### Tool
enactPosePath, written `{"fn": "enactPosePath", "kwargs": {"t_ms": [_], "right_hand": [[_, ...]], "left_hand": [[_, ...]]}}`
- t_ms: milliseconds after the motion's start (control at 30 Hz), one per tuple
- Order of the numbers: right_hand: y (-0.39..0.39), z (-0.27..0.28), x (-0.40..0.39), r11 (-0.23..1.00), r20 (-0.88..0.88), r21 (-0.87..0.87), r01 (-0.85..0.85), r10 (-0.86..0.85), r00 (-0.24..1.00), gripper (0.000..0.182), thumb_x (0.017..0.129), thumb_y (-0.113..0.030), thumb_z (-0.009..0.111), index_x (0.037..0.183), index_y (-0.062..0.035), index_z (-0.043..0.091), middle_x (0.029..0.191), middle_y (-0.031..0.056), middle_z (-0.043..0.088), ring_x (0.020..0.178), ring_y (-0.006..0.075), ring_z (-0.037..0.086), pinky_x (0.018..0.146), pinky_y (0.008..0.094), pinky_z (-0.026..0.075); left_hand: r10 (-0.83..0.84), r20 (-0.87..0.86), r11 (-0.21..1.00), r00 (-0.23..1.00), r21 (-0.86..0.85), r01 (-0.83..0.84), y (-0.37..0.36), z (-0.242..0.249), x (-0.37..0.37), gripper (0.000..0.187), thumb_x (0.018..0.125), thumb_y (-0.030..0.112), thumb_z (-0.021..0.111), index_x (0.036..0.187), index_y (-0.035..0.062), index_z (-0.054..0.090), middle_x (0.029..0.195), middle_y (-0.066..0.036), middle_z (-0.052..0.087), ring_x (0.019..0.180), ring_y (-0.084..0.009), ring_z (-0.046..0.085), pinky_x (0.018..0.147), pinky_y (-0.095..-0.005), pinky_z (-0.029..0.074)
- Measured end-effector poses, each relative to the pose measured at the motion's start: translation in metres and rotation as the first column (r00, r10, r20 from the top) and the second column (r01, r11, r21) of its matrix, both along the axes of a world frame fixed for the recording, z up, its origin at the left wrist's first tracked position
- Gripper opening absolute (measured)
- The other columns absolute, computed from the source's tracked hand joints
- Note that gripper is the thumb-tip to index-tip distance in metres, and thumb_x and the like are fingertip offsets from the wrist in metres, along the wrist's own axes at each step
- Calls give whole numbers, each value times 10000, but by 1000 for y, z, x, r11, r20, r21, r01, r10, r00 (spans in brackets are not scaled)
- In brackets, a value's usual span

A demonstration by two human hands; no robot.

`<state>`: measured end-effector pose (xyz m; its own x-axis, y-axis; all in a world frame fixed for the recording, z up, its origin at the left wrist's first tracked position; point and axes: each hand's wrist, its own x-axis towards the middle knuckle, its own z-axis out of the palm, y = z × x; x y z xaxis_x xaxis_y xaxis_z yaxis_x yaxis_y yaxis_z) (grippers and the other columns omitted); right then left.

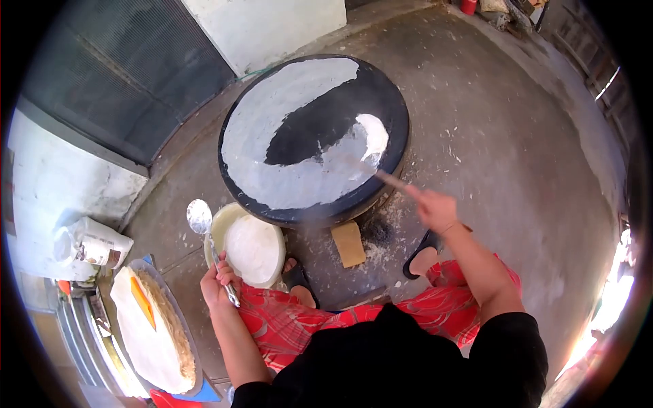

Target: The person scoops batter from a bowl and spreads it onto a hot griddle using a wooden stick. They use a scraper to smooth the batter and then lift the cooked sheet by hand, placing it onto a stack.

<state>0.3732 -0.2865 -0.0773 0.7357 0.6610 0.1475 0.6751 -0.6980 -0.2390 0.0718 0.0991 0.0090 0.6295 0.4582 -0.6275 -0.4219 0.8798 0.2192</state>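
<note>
My right hand point(435, 209) grips the handle of a wooden spreader point(394, 181), whose far end reaches over the big round black griddle point(398, 129). White batter point(272, 180) coats the griddle's left and front parts in a curved band, and a thicker white mass point(373, 136) lies toward the right side. Bare black surface shows in the middle. My left hand point(221, 280) is closed around the handle of a metal ladle point(199, 216), held bowl up beside a pale tub point(278, 234) of white batter point(252, 248).
A stack of thin flat sheets point(146, 333) with an orange strip point(143, 304) lies at the lower left. A white bag point(95, 243) stands by the left wall. A tan block point(348, 243) sits under the griddle's front edge, near my sandalled feet.
</note>
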Motion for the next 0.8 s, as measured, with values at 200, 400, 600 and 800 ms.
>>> {"fn": "enactPosePath", "kwargs": {"t_ms": [200,400,600,800], "right_hand": [[34,8,92,969,99,51,242,-246,964,525,696,-141,531,1194,-297,466,739,56,554,625,257,570,541,386,466],[-20,-3,75,980,-65,-45,-192,189,980,512,711,-131,504,1190,-308,465,722,46,546,625,244,568,550,385,462],[36,2,168,996,323,74,50,-71,944,500,707,-122,548,1156,-338,505,613,52,496,550,233,536,485,362,434],[10,8,179,950,99,56,-307,301,949,484,701,-103,516,1125,-338,529,660,38,497,594,234,548,532,351,458]], "left_hand": [[57,-87,998,995,41,-53,-6,5,15,292,896,146,318,1046,-72,442,675,-37,449,465,-75,392,366,-190,332],[50,-86,999,995,5,-50,-6,4,20,292,898,151,320,1048,-64,450,676,-38,451,468,-78,394,368,-190,332],[106,-129,994,986,15,-105,-7,3,33,298,905,164,325,1050,-63,451,679,-34,446,473,-83,396,376,-195,330],[96,-93,995,991,-23,-98,-4,2,36,316,909,179,321,1068,-65,442,673,-36,441,469,-88,392,378,-204,331]]}}
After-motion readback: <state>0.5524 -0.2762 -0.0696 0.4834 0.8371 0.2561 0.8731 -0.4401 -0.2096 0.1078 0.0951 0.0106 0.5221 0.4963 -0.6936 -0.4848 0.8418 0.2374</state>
